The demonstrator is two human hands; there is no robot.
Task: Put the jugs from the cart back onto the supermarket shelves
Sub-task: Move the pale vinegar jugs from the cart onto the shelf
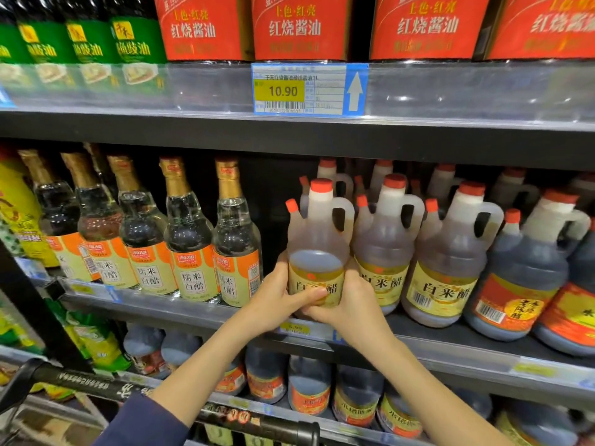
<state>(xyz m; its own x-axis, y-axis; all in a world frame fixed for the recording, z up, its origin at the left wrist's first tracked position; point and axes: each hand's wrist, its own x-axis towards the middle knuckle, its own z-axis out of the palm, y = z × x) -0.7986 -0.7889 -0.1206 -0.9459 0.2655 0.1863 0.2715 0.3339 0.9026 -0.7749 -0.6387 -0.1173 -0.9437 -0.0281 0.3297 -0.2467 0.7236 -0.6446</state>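
The hands, left hand and right hand, grip the jug at the shelf edge, a gap on its left.

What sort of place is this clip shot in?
Almost certainly a supermarket condiment aisle: dark metal shelves stocked with rows of identical clear glass vinegar bottles, a blue-and-yellow price tag reading 10.90 on the shelf edge, and a black shopping cart handle at the bottom.

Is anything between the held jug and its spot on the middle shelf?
Nothing visible does. The left hand and right hand hold the translucent red-capped plastic jug at the edge of the dark middle shelf, in a gap between clear glass bottles and matching jugs.
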